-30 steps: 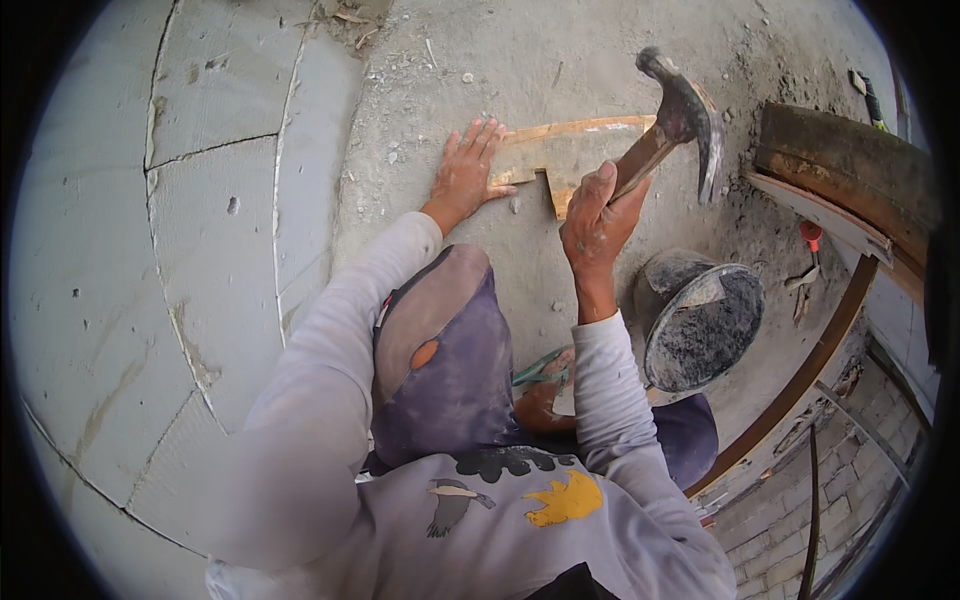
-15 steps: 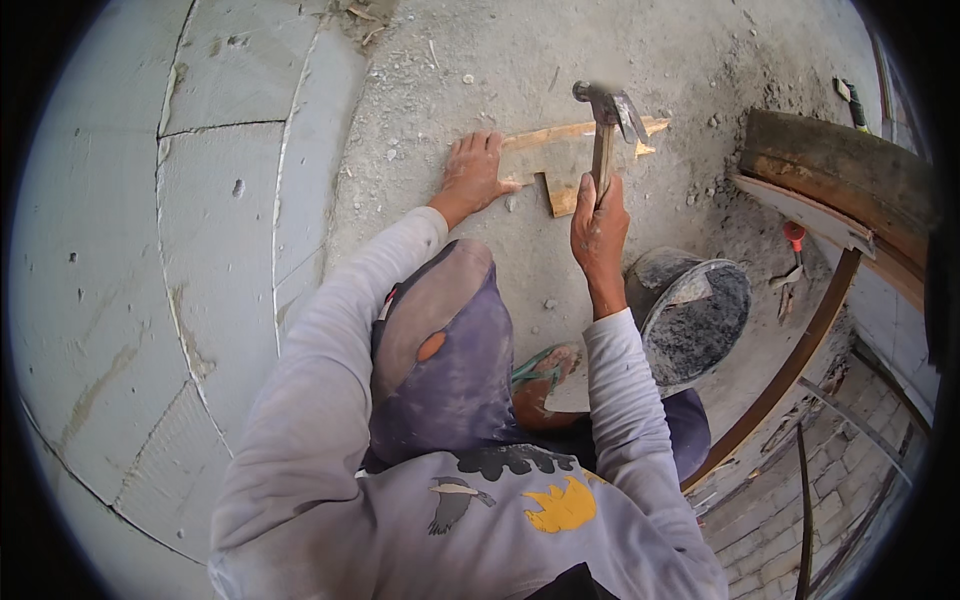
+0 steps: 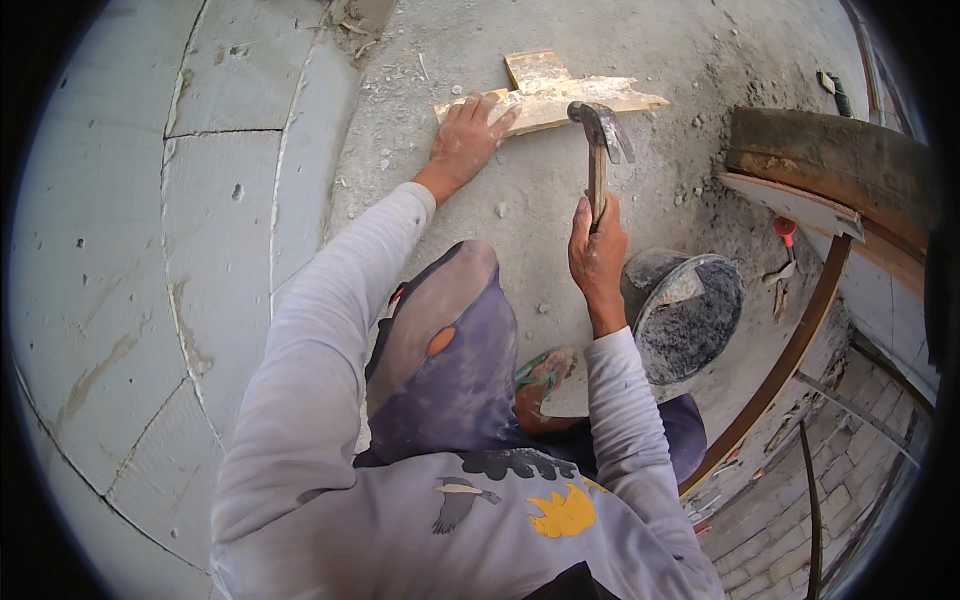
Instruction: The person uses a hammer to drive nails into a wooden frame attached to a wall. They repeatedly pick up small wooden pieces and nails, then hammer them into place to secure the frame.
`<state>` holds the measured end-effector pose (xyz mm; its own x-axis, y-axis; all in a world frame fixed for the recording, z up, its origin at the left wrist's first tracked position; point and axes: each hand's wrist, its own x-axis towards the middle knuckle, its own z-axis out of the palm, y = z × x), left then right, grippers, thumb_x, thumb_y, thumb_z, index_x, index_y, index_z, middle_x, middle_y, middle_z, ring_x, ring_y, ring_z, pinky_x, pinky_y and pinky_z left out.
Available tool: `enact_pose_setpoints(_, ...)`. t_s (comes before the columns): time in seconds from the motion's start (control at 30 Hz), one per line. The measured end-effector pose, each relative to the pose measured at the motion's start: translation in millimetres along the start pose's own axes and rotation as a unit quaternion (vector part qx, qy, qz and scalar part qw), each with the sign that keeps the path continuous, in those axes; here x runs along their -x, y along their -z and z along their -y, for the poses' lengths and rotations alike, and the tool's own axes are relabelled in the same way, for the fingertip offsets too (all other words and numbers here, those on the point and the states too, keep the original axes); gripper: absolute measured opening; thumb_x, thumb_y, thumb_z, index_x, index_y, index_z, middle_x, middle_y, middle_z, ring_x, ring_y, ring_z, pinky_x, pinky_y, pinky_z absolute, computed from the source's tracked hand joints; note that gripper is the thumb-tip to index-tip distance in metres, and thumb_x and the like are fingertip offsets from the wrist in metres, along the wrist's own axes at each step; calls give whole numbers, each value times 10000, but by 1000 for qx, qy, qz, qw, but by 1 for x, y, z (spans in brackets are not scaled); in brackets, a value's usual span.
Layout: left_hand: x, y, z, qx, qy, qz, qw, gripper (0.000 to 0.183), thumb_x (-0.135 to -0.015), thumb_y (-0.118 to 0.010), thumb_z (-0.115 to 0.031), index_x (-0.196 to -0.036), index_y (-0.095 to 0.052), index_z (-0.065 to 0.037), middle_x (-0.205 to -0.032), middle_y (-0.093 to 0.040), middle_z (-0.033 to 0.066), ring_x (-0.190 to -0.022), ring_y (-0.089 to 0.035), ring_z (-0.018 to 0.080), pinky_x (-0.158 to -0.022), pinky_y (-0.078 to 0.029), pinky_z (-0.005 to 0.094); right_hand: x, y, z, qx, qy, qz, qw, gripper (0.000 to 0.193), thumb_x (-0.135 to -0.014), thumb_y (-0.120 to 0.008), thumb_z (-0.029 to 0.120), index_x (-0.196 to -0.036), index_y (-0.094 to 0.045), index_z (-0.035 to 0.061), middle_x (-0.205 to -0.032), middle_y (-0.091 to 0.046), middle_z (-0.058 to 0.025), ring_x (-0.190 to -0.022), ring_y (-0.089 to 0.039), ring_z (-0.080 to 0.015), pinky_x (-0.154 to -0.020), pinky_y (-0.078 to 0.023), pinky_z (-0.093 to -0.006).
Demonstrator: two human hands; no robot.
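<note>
On the dusty concrete floor [image 3: 620, 60], the wood scrap [image 3: 560, 95] lies pinned flat under the left hand [image 3: 462, 140]. The mortar bucket [image 3: 690, 315] stands nearby. The right hand [image 3: 597, 245] grips the claw hammer [image 3: 600, 135], now swung down from its raised position onto the wood.

The pale wooden board [image 3: 560, 98] looks rough and dusty with cement. The hammer [image 3: 598, 150] has a dull grey metal head and a matt wooden handle. The round black bucket [image 3: 690, 315] is coated in grey mortar. The concrete floor [image 3: 250, 200] is matt and gritty.
</note>
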<state>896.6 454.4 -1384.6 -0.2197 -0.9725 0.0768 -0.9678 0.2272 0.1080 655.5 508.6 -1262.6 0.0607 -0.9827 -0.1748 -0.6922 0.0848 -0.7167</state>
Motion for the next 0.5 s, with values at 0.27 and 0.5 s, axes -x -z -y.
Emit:
enact_pose_setpoints(0.27, 20, -49, 1, 27, -28, 83, 996, 782, -970, -454, -713, -1631, -272, -337, -1727, -159, 50, -1599, -91, 259, -1303, -73, 522, -19, 0, -3, 13, 32, 23, 999, 269, -1050, -554, 183, -1239, -560, -8, -823, -670, -231, -661, -681, -376, -594, -502, -448)
enact_pose_setpoints(0.5, 12, -24, -11, 19, -14, 123, 992, 930, -911, -498, -781, -1651, -211, -296, -1730, -133, 38, -1598, -87, 258, -1307, -62, 516, -31, -34, -17, -76, 115, -83, 987, 248, -1096, -499, 264, -1147, -507, 22, -708, -631, -176, -626, -658, -297, -553, -479, -387)
